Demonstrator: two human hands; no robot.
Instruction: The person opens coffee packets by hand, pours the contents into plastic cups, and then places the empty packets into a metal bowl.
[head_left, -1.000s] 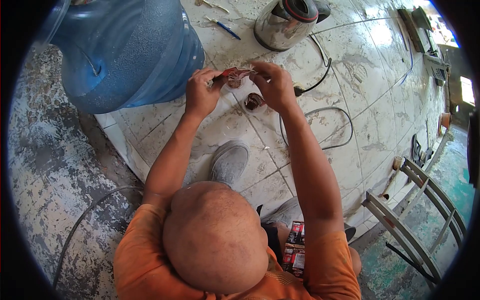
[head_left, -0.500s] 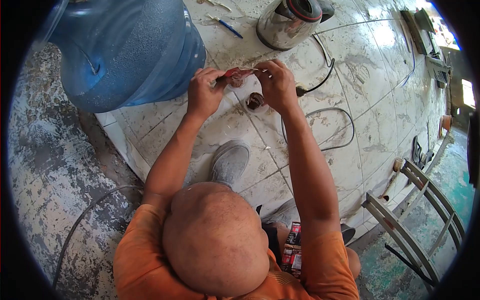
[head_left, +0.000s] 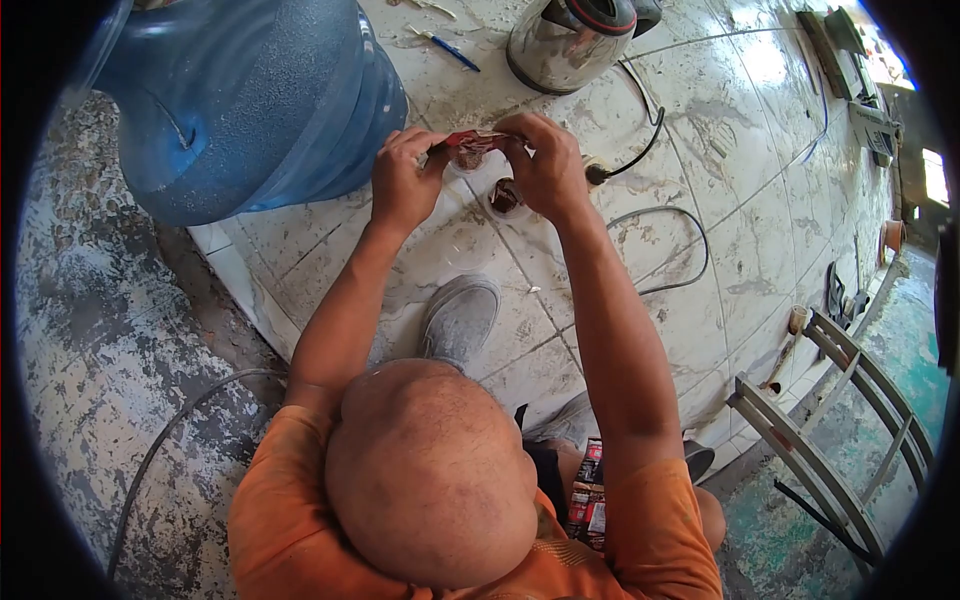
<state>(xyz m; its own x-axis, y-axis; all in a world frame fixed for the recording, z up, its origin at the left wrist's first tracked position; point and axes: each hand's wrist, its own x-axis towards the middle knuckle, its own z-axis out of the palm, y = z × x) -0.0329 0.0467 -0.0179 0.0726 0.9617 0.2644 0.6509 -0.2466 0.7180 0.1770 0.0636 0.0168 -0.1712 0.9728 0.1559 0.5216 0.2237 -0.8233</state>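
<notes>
My left hand (head_left: 405,185) grips one end of a small red sachet (head_left: 476,140), fingers closed. At its other end my right hand (head_left: 550,172) is also closed on the sachet, which stretches between them. Below it, partly covered, stands a clear plastic cup (head_left: 468,161) with brown contents. Another cup (head_left: 506,197) with dark brown contents sits by my right hand. Nearer my shoe is a faint clear cup (head_left: 466,246). On my lap lies a strip of red and black sachets (head_left: 588,500).
A large blue water jug (head_left: 260,110) lies to the left. Ahead is an electric kettle (head_left: 565,48), with a cable (head_left: 690,230) looping over the tiles to the right. A blue pen-like item (head_left: 452,50) lies near the kettle. A metal ladder (head_left: 800,440) rests at the right.
My right hand has turned and closed further over the sachet, which now looks more crumpled. The view has shifted slightly. Both hands keep their hold.
</notes>
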